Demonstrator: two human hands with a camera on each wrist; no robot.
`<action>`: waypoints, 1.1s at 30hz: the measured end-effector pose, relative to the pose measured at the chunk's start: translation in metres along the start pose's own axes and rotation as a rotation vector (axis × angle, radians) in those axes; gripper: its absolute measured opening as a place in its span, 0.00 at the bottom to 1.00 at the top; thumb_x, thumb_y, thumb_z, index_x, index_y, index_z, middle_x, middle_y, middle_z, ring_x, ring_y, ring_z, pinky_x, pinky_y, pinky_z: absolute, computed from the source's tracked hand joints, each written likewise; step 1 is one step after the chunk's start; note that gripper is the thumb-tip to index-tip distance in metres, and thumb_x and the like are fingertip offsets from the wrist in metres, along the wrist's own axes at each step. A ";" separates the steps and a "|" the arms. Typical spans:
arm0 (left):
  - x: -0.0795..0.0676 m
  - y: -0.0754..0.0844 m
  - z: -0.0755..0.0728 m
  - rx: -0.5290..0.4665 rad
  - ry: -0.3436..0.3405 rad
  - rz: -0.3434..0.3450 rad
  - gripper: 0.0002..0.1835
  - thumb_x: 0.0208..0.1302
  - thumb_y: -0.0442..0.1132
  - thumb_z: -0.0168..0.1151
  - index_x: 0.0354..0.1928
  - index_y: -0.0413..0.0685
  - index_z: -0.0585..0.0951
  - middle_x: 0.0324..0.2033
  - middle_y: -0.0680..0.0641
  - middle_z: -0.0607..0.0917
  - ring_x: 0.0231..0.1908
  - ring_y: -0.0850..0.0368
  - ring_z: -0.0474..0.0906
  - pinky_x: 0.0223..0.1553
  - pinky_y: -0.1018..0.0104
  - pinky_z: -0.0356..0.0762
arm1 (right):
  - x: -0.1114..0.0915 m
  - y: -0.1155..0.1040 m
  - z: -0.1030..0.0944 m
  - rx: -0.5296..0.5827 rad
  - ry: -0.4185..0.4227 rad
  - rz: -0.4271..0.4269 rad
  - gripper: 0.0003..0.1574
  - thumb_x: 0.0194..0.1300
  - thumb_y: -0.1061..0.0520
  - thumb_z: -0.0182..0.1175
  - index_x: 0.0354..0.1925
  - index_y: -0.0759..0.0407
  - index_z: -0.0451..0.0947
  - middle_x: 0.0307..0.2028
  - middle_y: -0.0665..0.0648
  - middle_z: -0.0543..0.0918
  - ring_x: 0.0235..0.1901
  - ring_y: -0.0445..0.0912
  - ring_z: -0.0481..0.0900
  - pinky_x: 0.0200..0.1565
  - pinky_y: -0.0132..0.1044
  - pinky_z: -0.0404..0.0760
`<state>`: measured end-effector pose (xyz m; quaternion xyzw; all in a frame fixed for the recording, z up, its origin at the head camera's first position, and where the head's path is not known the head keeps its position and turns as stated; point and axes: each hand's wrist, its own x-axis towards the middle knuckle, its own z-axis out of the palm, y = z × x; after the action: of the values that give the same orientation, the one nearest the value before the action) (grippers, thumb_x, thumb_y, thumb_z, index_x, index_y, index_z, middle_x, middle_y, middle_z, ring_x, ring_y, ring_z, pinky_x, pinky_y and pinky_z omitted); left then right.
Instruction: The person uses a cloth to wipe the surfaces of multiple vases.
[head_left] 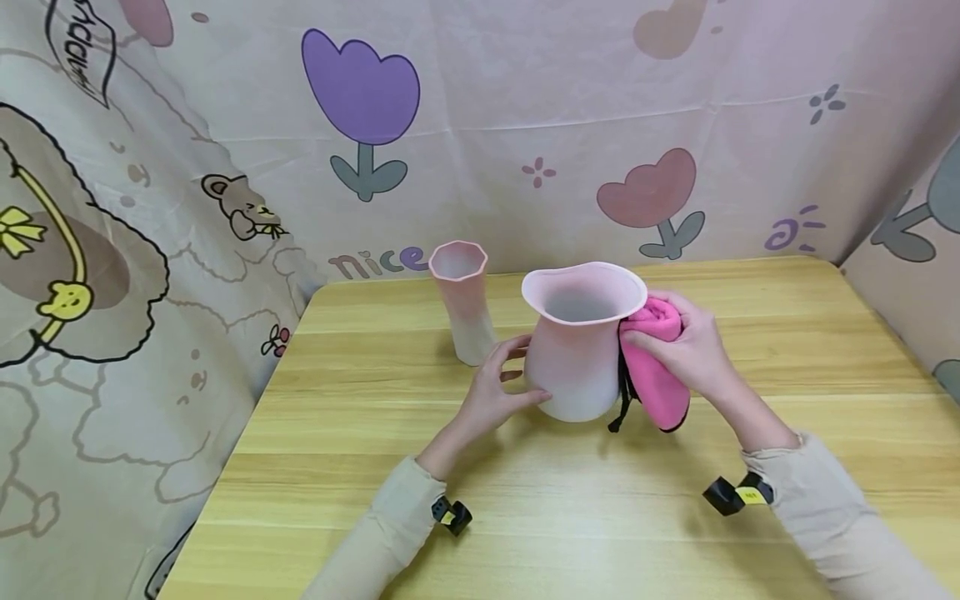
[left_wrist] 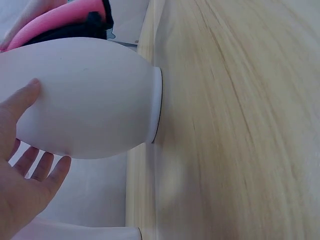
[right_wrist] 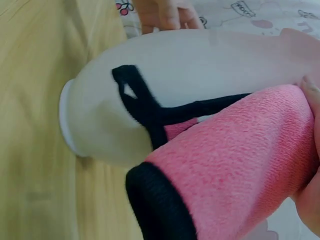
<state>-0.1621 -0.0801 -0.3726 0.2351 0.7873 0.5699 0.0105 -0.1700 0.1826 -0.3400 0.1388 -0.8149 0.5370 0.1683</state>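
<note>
A wide vase (head_left: 573,367), pink at its flared rim and white below, stands upright on the table. My left hand (head_left: 498,387) holds its left side, thumb across the front and fingers around the side. The thumb and fingertips of the left hand (left_wrist: 30,170) meet the pale body in the left wrist view. My right hand (head_left: 693,346) grips a folded pink towel (head_left: 660,375) with black edging and a black loop, beside the vase's right side just under the rim. The towel (right_wrist: 240,155) partly covers the vase in the right wrist view.
A slim pink-and-white vase (head_left: 468,312) stands behind and left of the wide one, near the back edge of the wooden table (head_left: 337,417). A printed cloth backdrop (head_left: 487,125) hangs behind the table and down its left side.
</note>
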 end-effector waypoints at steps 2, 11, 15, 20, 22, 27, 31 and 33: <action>0.000 0.000 -0.001 0.000 -0.002 0.001 0.38 0.47 0.31 0.70 0.61 0.41 0.64 0.58 0.41 0.68 0.57 0.45 0.66 0.52 0.50 0.72 | -0.002 0.005 -0.001 -0.043 -0.043 0.003 0.28 0.46 0.62 0.70 0.49 0.61 0.75 0.38 0.43 0.81 0.36 0.33 0.76 0.34 0.22 0.77; 0.000 -0.001 -0.001 0.007 -0.004 -0.001 0.38 0.47 0.31 0.70 0.61 0.42 0.64 0.58 0.41 0.68 0.57 0.46 0.66 0.52 0.51 0.72 | -0.018 0.034 -0.003 -0.229 -0.207 0.038 0.29 0.51 0.51 0.68 0.50 0.61 0.73 0.44 0.59 0.81 0.43 0.39 0.76 0.41 0.19 0.72; 0.000 0.000 -0.001 0.012 -0.006 -0.006 0.38 0.47 0.32 0.70 0.61 0.42 0.64 0.58 0.41 0.68 0.56 0.47 0.66 0.52 0.52 0.72 | -0.023 0.044 -0.002 -0.224 -0.270 0.076 0.30 0.53 0.48 0.66 0.51 0.62 0.72 0.45 0.59 0.80 0.47 0.47 0.76 0.44 0.20 0.72; 0.000 -0.001 -0.001 0.008 -0.002 -0.003 0.38 0.47 0.32 0.70 0.61 0.41 0.64 0.58 0.41 0.68 0.57 0.45 0.66 0.52 0.51 0.72 | -0.027 0.054 0.000 -0.228 -0.322 0.081 0.30 0.53 0.46 0.65 0.50 0.62 0.73 0.44 0.58 0.80 0.48 0.51 0.76 0.47 0.31 0.75; 0.000 0.000 -0.001 0.008 -0.001 -0.005 0.38 0.47 0.32 0.70 0.61 0.41 0.64 0.58 0.41 0.68 0.57 0.45 0.66 0.52 0.50 0.72 | -0.029 0.058 0.002 -0.241 -0.336 0.065 0.29 0.53 0.46 0.66 0.49 0.60 0.74 0.43 0.56 0.81 0.46 0.50 0.77 0.46 0.36 0.76; 0.000 0.000 -0.001 0.013 0.000 -0.009 0.38 0.47 0.32 0.70 0.61 0.41 0.64 0.58 0.41 0.68 0.57 0.47 0.66 0.53 0.51 0.71 | -0.034 0.068 0.009 -0.319 -0.400 0.012 0.28 0.51 0.43 0.66 0.46 0.57 0.76 0.37 0.50 0.82 0.37 0.44 0.77 0.38 0.39 0.77; -0.001 0.000 -0.001 0.015 -0.002 0.004 0.38 0.47 0.32 0.70 0.61 0.40 0.64 0.58 0.40 0.68 0.56 0.45 0.66 0.52 0.50 0.71 | -0.036 0.072 0.015 -0.358 -0.459 -0.008 0.28 0.49 0.42 0.67 0.44 0.57 0.76 0.32 0.48 0.79 0.31 0.42 0.74 0.32 0.34 0.74; -0.001 0.000 -0.001 0.012 -0.002 0.011 0.38 0.47 0.32 0.70 0.61 0.40 0.64 0.58 0.39 0.68 0.56 0.44 0.66 0.52 0.49 0.71 | -0.036 0.073 0.017 -0.357 -0.472 -0.005 0.27 0.48 0.42 0.68 0.43 0.57 0.76 0.31 0.48 0.79 0.29 0.41 0.72 0.31 0.33 0.73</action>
<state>-0.1617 -0.0813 -0.3725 0.2399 0.7893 0.5651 0.0069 -0.1694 0.1965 -0.4221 0.2299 -0.9128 0.3375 -0.0029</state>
